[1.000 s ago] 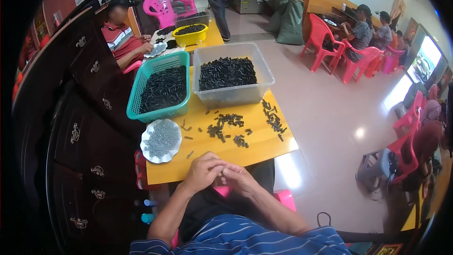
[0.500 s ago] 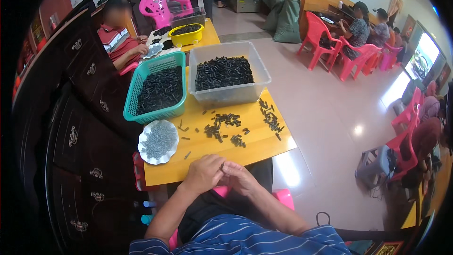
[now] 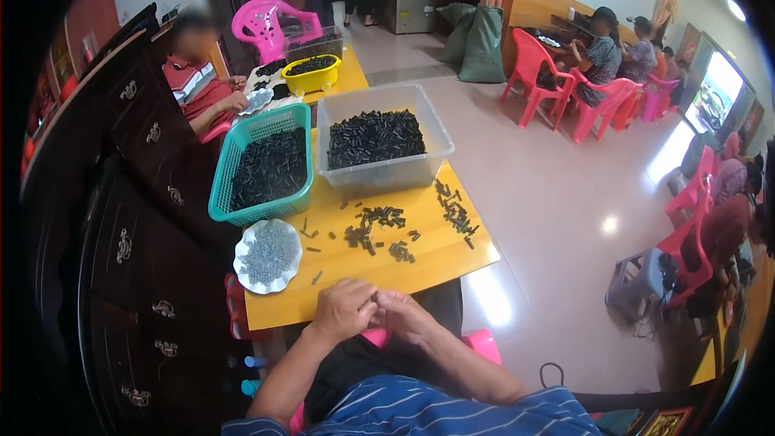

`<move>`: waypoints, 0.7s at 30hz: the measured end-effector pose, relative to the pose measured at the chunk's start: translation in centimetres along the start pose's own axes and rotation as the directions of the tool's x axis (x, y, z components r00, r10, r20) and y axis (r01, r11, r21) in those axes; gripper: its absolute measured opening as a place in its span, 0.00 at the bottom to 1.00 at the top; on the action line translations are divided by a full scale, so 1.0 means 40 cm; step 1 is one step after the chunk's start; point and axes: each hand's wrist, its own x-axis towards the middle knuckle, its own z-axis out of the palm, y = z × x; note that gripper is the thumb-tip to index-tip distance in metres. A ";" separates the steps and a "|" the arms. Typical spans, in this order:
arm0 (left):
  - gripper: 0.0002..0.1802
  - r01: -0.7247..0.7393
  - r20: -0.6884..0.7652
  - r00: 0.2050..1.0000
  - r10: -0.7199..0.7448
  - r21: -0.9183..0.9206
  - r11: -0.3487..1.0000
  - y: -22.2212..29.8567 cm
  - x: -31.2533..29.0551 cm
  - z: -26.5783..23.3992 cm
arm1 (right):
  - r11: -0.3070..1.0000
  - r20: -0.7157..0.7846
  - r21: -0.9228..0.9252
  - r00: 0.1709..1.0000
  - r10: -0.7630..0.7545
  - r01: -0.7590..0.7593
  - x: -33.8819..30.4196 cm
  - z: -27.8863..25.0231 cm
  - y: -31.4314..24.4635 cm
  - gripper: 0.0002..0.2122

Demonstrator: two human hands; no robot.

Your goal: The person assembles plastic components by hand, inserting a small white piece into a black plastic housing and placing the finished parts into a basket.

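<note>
My left hand [image 3: 345, 308] and my right hand [image 3: 408, 316] meet over the near edge of the yellow wooden table [image 3: 278, 307]. The fingers of both are closed and pressed together at the tips, around something too small and hidden to name. Beyond them, short black tube-like pieces [image 3: 374, 224] lie loose in small groups on the tabletop. To the left stands a white scalloped plate [image 3: 269, 288] heaped with tiny clear or silvery pieces. Behind it are a teal plastic basket [image 3: 216, 194] and a translucent tub [image 3: 386, 178], both filled with black pieces.
Dark drawers [image 3: 121, 274] stand close along the left. Across the table's far end, a co-worker in a red shirt [image 3: 198, 97] sits near a yellow basin [image 3: 311, 81] of black pieces. Pink chairs [image 3: 537, 81] with seated people line the right side; green sacks [image 3: 482, 44] stand farther back.
The view has tilted slightly, so the table sits a little lower and farther left. My hands stay joined, with only a slight shift of the fingers.
</note>
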 end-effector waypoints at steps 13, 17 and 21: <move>0.13 0.111 0.005 0.994 -0.111 -0.072 0.991 0.020 -0.001 -0.012 | 0.989 -0.019 0.143 1.000 0.021 -0.018 -0.006 0.008 -0.002 0.18; 0.11 0.179 -0.110 0.975 -0.194 -0.129 0.975 0.018 0.023 -0.035 | 0.976 0.026 0.207 0.997 0.069 -0.073 -0.003 -0.019 0.007 0.23; 0.13 0.095 -0.193 0.975 -0.107 -0.069 0.993 0.025 0.085 -0.092 | 0.989 -0.096 0.129 0.992 0.079 -0.066 -0.001 -0.010 -0.011 0.24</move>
